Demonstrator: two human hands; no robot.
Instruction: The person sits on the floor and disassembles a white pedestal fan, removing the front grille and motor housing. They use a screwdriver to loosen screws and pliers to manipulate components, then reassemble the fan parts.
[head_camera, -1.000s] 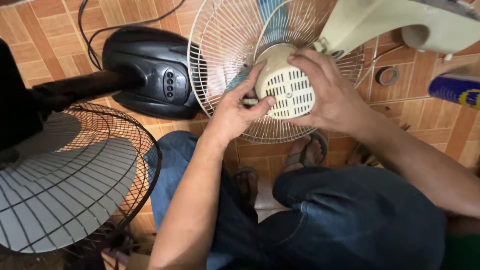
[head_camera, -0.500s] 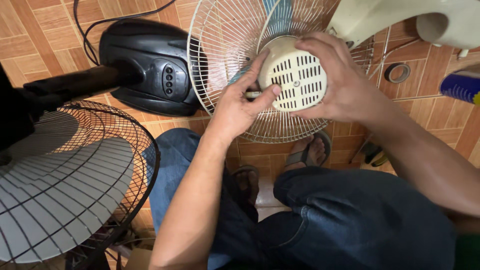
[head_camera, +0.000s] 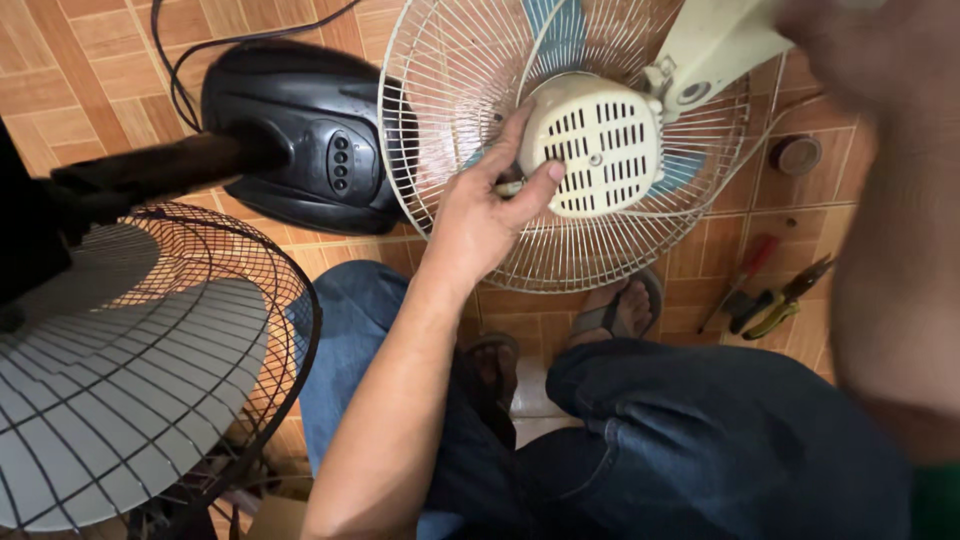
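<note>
- At 12 o'clock in the view, a cream fan motor housing (head_camera: 598, 158) with vent slots sits against a white wire grille (head_camera: 450, 120); blue blades (head_camera: 560, 35) show through the wires.
- Left hand (head_camera: 485, 215) grasps the housing's left edge, thumb on the slotted face, fingers curled round the rim at the wires.
- Right hand: only a blurred forearm (head_camera: 890, 250) at 3 o'clock, hand itself cut off at the top edge; cannot tell its grip.
- Cream neck (head_camera: 715, 45) runs off from the housing toward 1 o'clock.
- Handling, my read: housing is rigid plastic, probably weighty from the motor inside; smooth shell, could slip. Best hold looks like the rim or the neck, not the wires.
- Grille wires are thin and likely bend if squeezed; blades look light and brittle.
- Edges: wire ring rim passes close to the black fan base (head_camera: 300, 135) at 10 o'clock, nearly touching.
- Second fan, black guard with grey blades (head_camera: 120, 380), fills 8 o'clock; its dark pole (head_camera: 150, 170) crosses at 9 o'clock.
- Tools on tiled floor (head_camera: 60, 60) at 3 o'clock: red-handled screwdriver (head_camera: 745, 270), yellow-green pliers (head_camera: 790, 300), tape roll (head_camera: 796, 153).
- Knees in jeans (head_camera: 700, 440) and sandalled feet (head_camera: 625, 310) sit under the grille at 6 o'clock.
- Open room: little; some bare tile at 11 o'clock and between grille and tools.
</note>
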